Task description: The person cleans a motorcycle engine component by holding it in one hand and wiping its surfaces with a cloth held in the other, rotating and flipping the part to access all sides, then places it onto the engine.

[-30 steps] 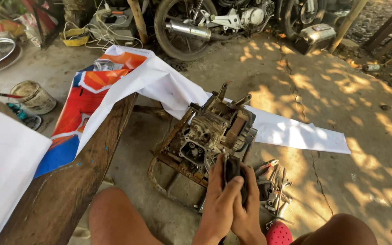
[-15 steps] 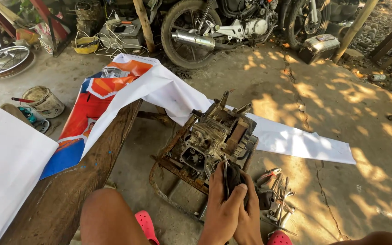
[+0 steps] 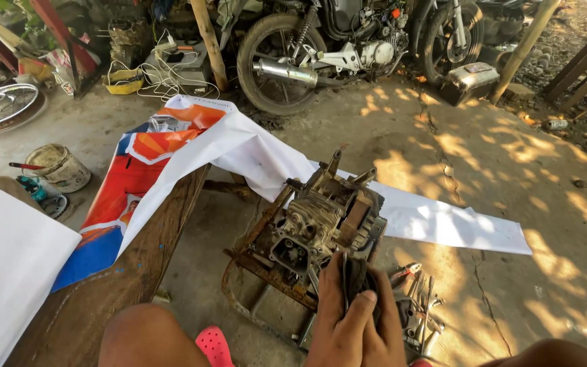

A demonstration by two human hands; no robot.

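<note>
- Both your hands, left hand (image 3: 334, 319) and right hand (image 3: 375, 326), clasp one dark part (image 3: 356, 278) at lower centre, against the engine (image 3: 324, 221).
- A loose grasp could drop the part onto the tools (image 3: 412, 299).
- The rusty frame (image 3: 259, 261) may tip the engine.

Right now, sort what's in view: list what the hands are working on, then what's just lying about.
In hand:
- left hand and right hand, clasped on a dark part
- dirty engine block on a rusty frame
- loose tools beside it

Lying about:
- motorcycle
- banner
- spoked wheel
- paint bucket
- wooden plank
</note>
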